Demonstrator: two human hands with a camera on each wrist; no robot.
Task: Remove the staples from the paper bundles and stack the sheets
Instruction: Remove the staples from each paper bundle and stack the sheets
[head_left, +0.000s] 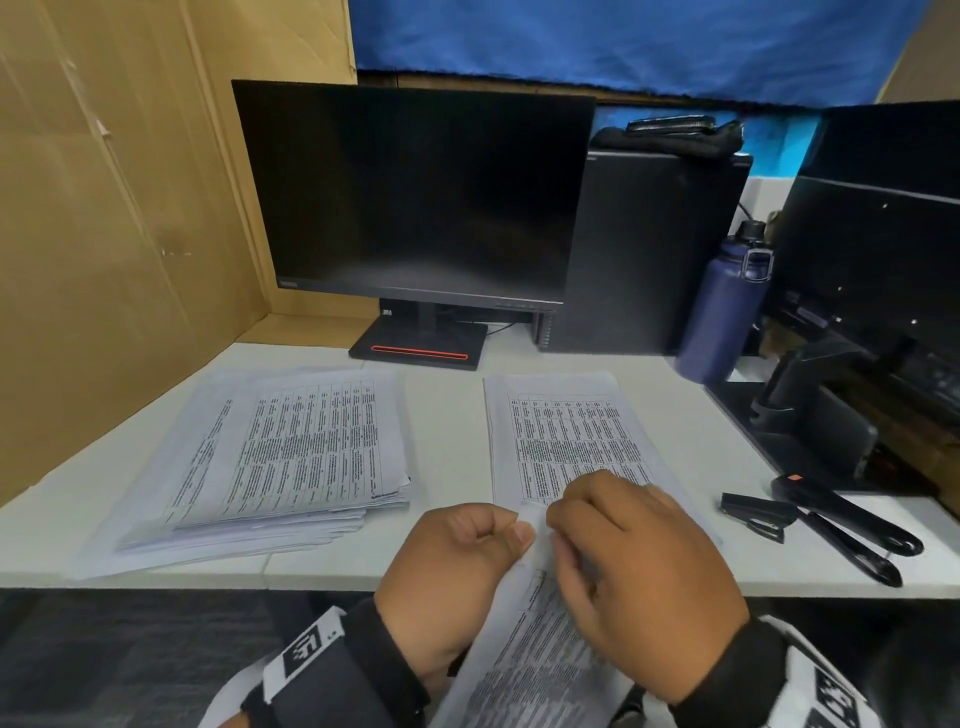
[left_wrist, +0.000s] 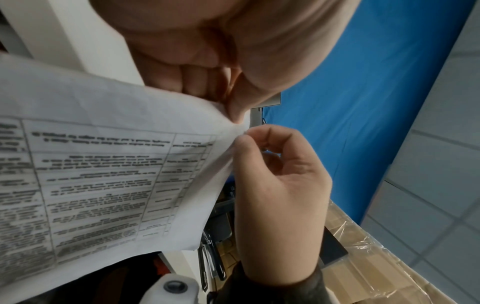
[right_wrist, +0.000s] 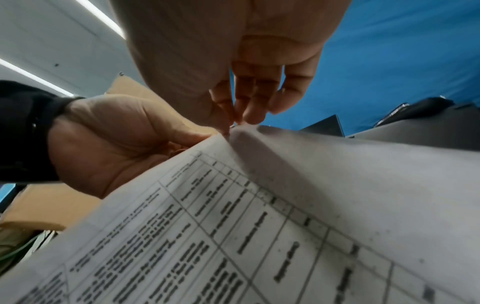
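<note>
Both the left hand (head_left: 457, 566) and right hand (head_left: 639, 582) pinch the corner of one paper bundle (head_left: 524, 670), while two piles (head_left: 280, 457) on the desk (head_left: 447, 415) suggest the task is partly done.

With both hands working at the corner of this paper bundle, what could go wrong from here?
1. The left hand and right hand pinch the paper bundle at one corner, so the corner may tear.
2. The staple remover lies unused on the desk; bare fingertips might get pricked.
3. The bundle overhangs the desk edge, so freed sheets could slip down.
</note>
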